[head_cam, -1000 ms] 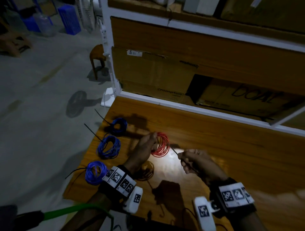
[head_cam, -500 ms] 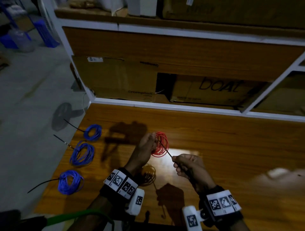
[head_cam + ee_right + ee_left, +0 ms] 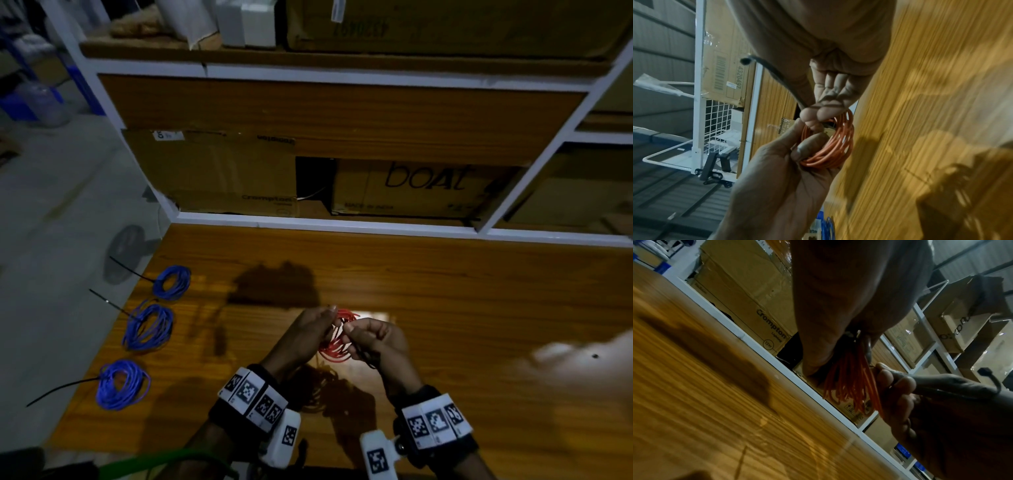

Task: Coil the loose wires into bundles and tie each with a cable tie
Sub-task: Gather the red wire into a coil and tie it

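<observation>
A coil of red wire (image 3: 337, 351) hangs above the wooden table (image 3: 445, 291), held between both hands. My left hand (image 3: 308, 329) grips the coil (image 3: 830, 146) with thumb and fingers round its strands. My right hand (image 3: 370, 337) pinches a black cable tie (image 3: 777, 76) right at the coil (image 3: 851, 382); the tie's tail (image 3: 990, 382) trails back over that hand. Three blue wire bundles (image 3: 171, 282) (image 3: 148, 327) (image 3: 121, 383) lie at the table's left edge, each with a black tie tail sticking out to the left.
Cardboard boxes (image 3: 219, 171) (image 3: 421, 186) fill the white-framed shelf behind the table. Grey floor (image 3: 51, 240) drops off left of the table. A green cable (image 3: 154, 460) crosses the bottom left. A pale blurred patch (image 3: 575, 366) sits at right.
My right hand has moved left from beside the coil to meet it, bringing the cable tie up against the strands. The camera view has swung toward the shelf.
</observation>
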Tool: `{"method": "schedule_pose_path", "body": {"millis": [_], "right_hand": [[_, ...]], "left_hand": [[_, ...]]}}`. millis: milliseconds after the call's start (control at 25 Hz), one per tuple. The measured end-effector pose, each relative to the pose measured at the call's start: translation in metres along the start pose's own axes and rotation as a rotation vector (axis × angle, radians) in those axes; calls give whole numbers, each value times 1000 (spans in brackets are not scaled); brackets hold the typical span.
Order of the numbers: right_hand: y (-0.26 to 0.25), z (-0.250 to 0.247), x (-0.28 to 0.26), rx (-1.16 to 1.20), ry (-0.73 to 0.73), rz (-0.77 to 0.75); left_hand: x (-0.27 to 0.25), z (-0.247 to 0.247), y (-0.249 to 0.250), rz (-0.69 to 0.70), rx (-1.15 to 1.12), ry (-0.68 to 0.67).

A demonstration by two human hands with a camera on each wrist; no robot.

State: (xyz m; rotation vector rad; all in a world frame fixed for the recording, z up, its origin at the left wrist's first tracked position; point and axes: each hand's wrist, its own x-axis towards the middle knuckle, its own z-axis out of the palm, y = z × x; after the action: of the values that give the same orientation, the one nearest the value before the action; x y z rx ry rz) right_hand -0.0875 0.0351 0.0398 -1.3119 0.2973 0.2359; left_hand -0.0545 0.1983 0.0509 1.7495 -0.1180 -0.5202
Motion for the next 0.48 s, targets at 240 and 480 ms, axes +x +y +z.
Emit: {"method": "schedule_pose_path", "body": {"millis": [240,480], "right_hand": [[10,-8,2,-132,83,-35],[13,-8,4,-132,78,-53]], "left_hand": [[8,14,-6,-71,63,15],[6,22,-1,-69,91,56]]}}
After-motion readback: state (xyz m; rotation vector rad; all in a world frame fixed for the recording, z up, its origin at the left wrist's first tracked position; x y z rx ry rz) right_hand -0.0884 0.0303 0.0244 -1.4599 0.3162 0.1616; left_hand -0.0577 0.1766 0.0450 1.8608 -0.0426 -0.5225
